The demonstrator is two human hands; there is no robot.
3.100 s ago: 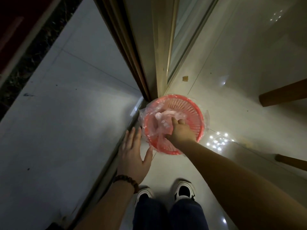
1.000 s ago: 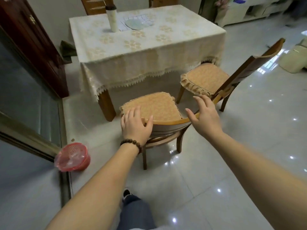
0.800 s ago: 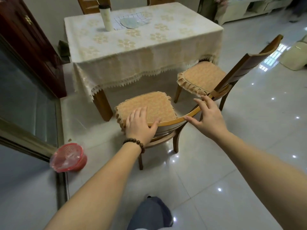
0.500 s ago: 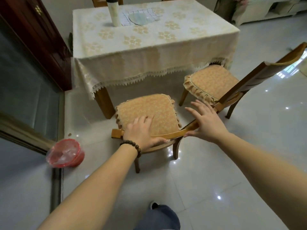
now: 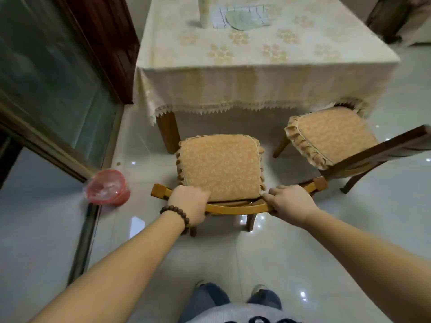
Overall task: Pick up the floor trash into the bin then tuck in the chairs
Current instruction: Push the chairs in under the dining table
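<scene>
- At centre of the head view, the near chair [image 5: 220, 169] stands out from the table [image 5: 256, 66], its seat front toward 12 o'clock; the seat carries an orange patterned cushion with a ruffled edge, and the curved top rail of the back is light wood.
- Left hand [image 5: 190, 205], with a bead bracelet at the wrist, grasps the rail's left part, fingers curled over it.
- Right hand [image 5: 288, 202] grasps the rail's right part, fingers wrapped over the wood.
- At 2 o'clock of the near chair, a second chair [image 5: 333, 138] with a matching cushion stands angled, its seat front just under the tablecloth's lace hem.
- At 9 o'clock, the red bin [image 5: 106, 187], lined with a clear bag, sits on the tiled floor beside the sliding-door track.
- On the table's far part, a tall cup [image 5: 205, 10] stands upright.
</scene>
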